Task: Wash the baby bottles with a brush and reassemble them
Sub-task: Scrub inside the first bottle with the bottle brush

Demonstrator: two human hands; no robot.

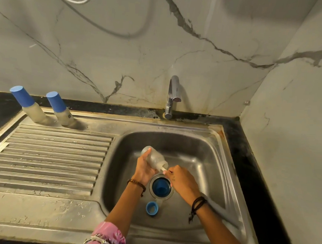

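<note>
The steel sink [202,142] fills the middle, its ribbed drainboard [48,153] at nine o'clock. Two capped bottles [37,104] stand at ten o'clock by the wall. Over the basin, the left hand [144,167] has its grip wrapped round an open bottle [154,157]; the right hand [183,181] pinches a brush handle [165,170] at its mouth. A blue cap [161,186] sits on the drain, a blue ring [152,208] at six o'clock.

Dim, warm light — wide-angle edge warping
</note>
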